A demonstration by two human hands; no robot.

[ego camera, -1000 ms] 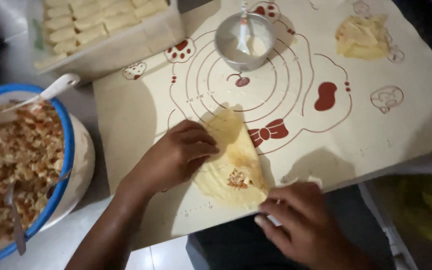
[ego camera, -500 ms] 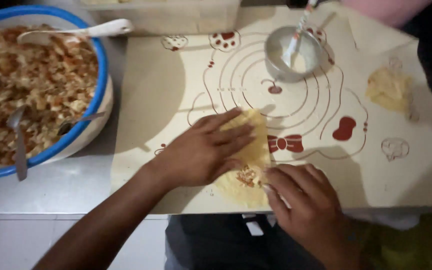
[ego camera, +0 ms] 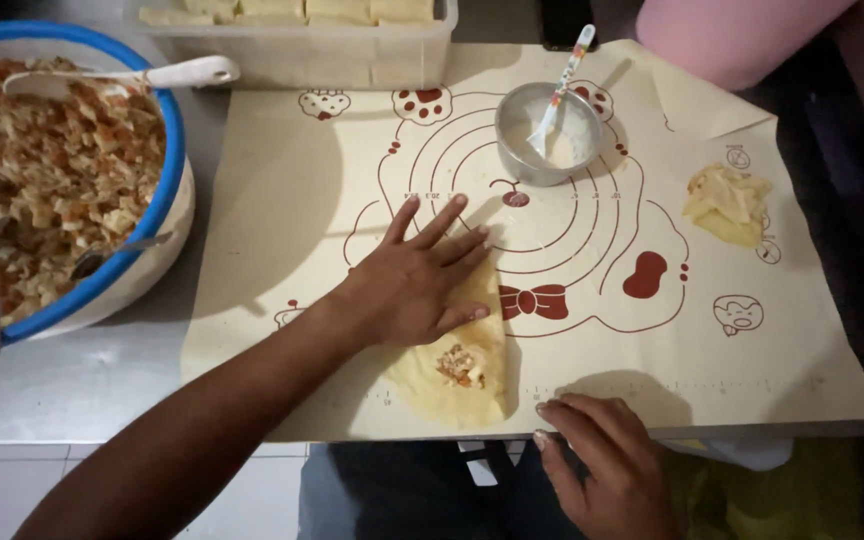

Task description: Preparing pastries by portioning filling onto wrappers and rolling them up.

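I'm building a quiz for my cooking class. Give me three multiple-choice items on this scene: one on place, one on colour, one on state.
1. Where does the left hand lie?
A. flat on the folded wrapper
B. in the big bowl
C. on the metal cup

2. What colour is the rim of the filling bowl?
A. red
B. blue
C. green

3. How is the wrapper?
A. fully sealed
B. rolled tight
C. partly folded, filling showing

Answers: 1 A, the palm presses the wrapper. 2 B, the rim is blue. 3 C, filling shows at the open end.
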